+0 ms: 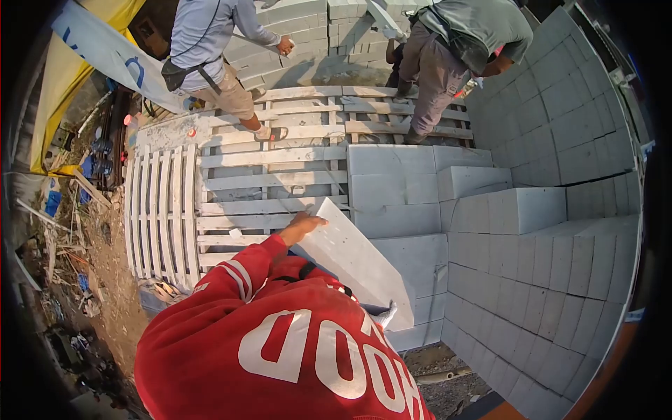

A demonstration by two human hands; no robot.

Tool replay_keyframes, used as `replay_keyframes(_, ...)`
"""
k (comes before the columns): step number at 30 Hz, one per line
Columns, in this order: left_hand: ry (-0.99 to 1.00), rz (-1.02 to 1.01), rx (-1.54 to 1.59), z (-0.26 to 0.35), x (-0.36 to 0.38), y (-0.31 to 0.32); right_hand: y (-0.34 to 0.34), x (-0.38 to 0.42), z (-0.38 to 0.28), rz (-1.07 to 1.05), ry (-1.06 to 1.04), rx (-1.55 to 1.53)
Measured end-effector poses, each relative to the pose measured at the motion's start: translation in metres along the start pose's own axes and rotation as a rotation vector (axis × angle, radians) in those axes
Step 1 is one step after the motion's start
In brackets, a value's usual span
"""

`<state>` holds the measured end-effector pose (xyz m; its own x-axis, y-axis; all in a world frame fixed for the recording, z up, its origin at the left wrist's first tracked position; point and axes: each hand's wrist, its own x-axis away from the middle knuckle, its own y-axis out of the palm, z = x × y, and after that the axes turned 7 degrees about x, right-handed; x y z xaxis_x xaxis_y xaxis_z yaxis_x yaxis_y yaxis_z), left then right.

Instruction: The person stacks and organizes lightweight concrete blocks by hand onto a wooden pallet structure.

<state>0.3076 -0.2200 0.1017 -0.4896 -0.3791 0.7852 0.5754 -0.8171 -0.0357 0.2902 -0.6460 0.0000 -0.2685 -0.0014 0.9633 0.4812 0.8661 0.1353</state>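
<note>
Looking straight down over a red sweatshirt (pixel 280 357) with big white letters, and there at chest height, a pale grey block (pixel 353 262), carried tilted, near end low by the body, far end up and out toward the wooden pallets (pixel 266 182). Left hand (pixel 302 227) flat on the upper left edge of that block, fingers curled over the corner, grip closed on the block. Right hand mostly hidden under the lower end; only a pale glove tip or fingertip showing at (pixel 387 315), probably cupping the block from below, though how that grip stands cannot be told from here. Off to the right, a stepped stack of matching blocks (pixel 518 210), rising in tiers, with a taller wall of blocks (pixel 560 119) behind it. Just beyond the held block, more blocks laid flat (pixel 392 182) next to the pallets. Up top, two other people standing on the pallet boards: one in a light blue shirt (pixel 203 35) on the left, a hand on a far block pile, one in a grey-green shirt (pixel 476 28) bent forward on the right. Far left, bare dirt with scattered debris (pixel 77 252) and a yellow tarp (pixel 70 63).
</note>
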Motion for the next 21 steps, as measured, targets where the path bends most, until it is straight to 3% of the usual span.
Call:
replay_keyframes(1, 0.0, 0.016, -0.01, 0.004, 0.001, 0.0, 0.003, 0.004, -0.001, -0.088, 0.019, -0.022)
replay_keyframes(4, -0.004, 0.053, 0.007, 0.013, 0.002, 0.001, 0.027, 0.02, -0.002, 0.039, -0.034, -0.019)
replay_keyframes(9, -0.085, 0.103, -0.06, 0.016, -0.014, -0.012, 0.022, -0.014, 0.0, -0.062, 0.081, -0.045)
replay_keyframes(14, 0.018, 0.11, -0.003, 0.007, -0.043, -0.036, 0.064, 0.004, -0.003, -0.029, 0.05, 0.013)
replay_keyframes(17, -0.021, 0.105, 0.079, 0.019, -0.053, -0.055, 0.096, 0.004, -0.008, 0.023, 0.078, 0.065)
replay_keyframes(21, -0.017, 0.045, 0.217, 0.035, -0.073, -0.09, 0.159, 0.005, -0.012, 0.092, -0.041, 0.134)
